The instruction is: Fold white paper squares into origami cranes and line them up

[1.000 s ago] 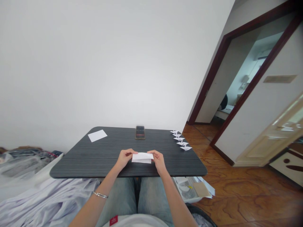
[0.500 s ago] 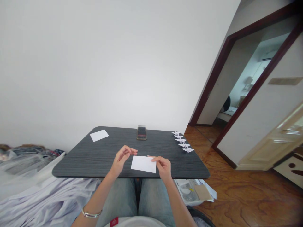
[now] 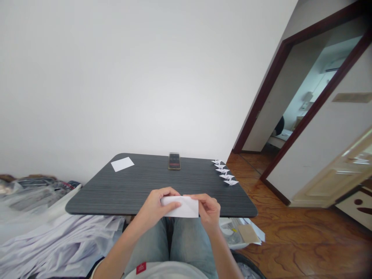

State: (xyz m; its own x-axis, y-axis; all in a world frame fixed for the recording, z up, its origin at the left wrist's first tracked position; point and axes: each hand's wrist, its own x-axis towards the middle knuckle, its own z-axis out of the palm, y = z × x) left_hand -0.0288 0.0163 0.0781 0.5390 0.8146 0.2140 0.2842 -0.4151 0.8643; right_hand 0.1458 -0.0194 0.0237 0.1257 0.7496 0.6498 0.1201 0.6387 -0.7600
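Observation:
A white sheet of paper (image 3: 186,208) is held over the front edge of the dark table (image 3: 116,193). My left hand (image 3: 159,203) grips its left end, thumb on the near face and fingers behind the top edge. At the upper right corner my right hand (image 3: 207,209) pinches the same sheet. The paper looks bent or folded over along its top, though the far side is hidden from me.
Several white folded paper cranes (image 3: 226,176) stand in a row along the table's right side. A phone (image 3: 174,161) lies at the back middle, another white sheet (image 3: 122,164) at the back left. Below the right edge is a bin (image 3: 236,236) with papers.
My left hand has closed on the paper's left end, where before it hovered beside it. The sheet has moved slightly right and nearer, and now looks shorter in height.

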